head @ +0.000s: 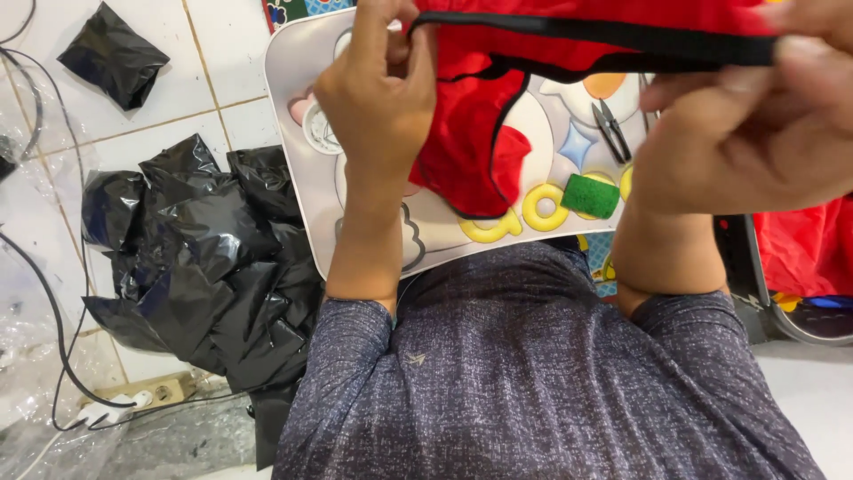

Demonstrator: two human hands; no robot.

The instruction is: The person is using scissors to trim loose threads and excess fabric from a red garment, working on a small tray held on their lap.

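Partly cut off by the top edge, the red garment [471, 151] hangs over the small printed table [298, 133], hiding much of it. Left hand [378, 84] is closed, pinching its black trim [622, 37]; right hand [746, 133], blurred and near, grips the trim too. Small black snips [611, 129] and a green roll [590, 196] lie on the table's right

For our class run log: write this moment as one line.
left hand: grips red garment | right hand: pinches its black band | below: tray, snips

Matt red cloth garment [471, 133], glossy crinkled black plastic bags [204, 258]
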